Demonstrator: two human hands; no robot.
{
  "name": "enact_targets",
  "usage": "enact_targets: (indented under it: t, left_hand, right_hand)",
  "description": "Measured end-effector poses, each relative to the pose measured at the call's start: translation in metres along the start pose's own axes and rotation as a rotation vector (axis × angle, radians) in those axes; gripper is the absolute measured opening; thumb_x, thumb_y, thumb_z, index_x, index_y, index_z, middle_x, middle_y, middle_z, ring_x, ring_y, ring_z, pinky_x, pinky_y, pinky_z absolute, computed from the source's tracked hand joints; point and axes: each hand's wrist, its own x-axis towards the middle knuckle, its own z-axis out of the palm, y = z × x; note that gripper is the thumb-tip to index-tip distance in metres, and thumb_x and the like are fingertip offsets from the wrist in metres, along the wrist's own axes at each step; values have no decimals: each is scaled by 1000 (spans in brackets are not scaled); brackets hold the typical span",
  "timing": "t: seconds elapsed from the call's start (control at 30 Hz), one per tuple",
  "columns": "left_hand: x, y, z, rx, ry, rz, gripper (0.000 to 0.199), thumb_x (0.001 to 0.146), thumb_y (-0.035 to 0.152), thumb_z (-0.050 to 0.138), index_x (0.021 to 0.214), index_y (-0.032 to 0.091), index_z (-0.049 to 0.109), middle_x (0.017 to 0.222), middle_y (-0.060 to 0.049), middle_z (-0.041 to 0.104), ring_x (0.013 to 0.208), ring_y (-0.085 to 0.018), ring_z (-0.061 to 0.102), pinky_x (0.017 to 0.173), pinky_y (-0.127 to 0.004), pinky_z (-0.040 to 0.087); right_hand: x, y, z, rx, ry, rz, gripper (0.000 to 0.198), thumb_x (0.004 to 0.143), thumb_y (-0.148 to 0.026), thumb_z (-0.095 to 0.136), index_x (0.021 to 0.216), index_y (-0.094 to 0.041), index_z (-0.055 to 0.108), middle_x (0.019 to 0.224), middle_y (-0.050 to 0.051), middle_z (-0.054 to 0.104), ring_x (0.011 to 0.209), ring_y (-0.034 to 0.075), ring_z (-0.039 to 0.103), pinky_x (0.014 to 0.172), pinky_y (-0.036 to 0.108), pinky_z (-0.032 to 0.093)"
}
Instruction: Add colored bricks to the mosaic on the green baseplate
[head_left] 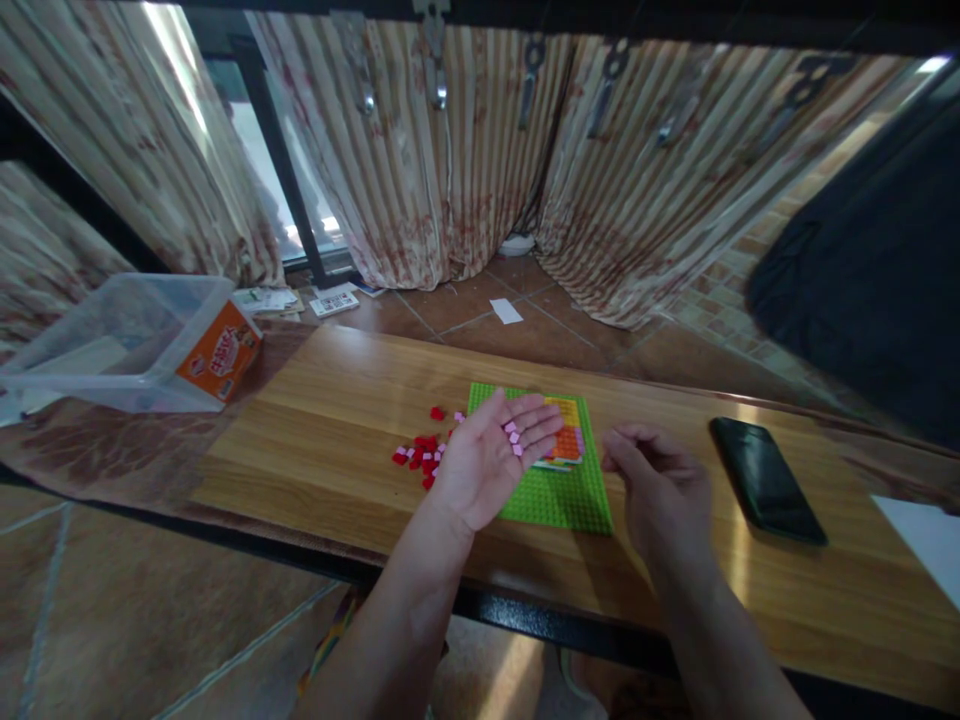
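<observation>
My left hand [484, 460] is turned palm up over the green baseplate [559, 512], its fingers stretched out flat. Several small pink toy bricks [514, 438] rest loose on those fingers. To the right of the plate, my right hand [664, 490] is closed with thumb and fingertips together; whatever they hold, if anything, is too small to make out. Orange, yellow and other coloured bricks [571, 440] are built up on the baseplate, partly hidden behind my left fingers. Left of that hand lies a loose pile of red and pink bricks [424, 452] on the wooden board.
A black phone [766, 480] lies on the board [315, 430] at the right, with white paper [919, 540] beyond it. A clear plastic box [112, 390] with an orange label stands at the left. Curtains [465, 180] hang behind, and a dark bar with metal clips crosses above.
</observation>
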Motion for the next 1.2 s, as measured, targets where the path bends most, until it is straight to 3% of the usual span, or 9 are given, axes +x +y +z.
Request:
enact_targets:
  t: [0.17,0.3,0.53,0.73,0.93,1.2]
  left_hand:
    - [-2,0,2,-43,-45,15,44,90,47,43,98,10,65,108,-16,67,110,-23,60,102,-35,39]
    - [-2,-3,4,-46,-79,6,45,90,49,42,99,10,65,108,-15,67,112,-23,58,103,-35,38]
    - [1,-10,4,-52,-123,28,43,90,46,43,99,11,66,107,-14,66,113,-23,57,107,-36,34]
    - [-1,-11,4,-50,-144,44,44,90,45,43,101,9,66,108,-14,66,113,-23,57,109,-36,32]
    - [-1,-13,5,-21,-176,58,45,90,46,43,104,10,66,114,-15,65,120,-25,53,110,-39,31]
    - [-1,-13,8,-102,-61,85,43,90,45,43,99,10,67,109,-14,67,117,-23,56,105,-34,38]
  right_hand:
    - [-24,-17,20,-339,-285,-186,9,81,-32,65,83,-24,69,77,1,68,71,15,60,68,29,48]
    - [-34,-19,28,-558,-425,-238,15,84,-35,60,92,-24,69,88,2,69,74,16,60,68,29,47]
    - [-35,-14,29,-654,-337,-250,18,84,-36,60,95,-23,67,86,2,67,68,14,58,64,28,46]
    - [-34,-17,29,-651,-357,-277,17,89,-33,53,89,-23,67,86,3,68,71,15,60,67,28,46]
    - [-34,-15,29,-642,-307,-177,15,81,-36,63,88,-23,67,82,1,68,66,15,58,63,28,44]
    - [-27,-20,24,-513,-306,-139,16,83,-36,59,82,-22,67,78,1,69,66,14,60,64,27,47]
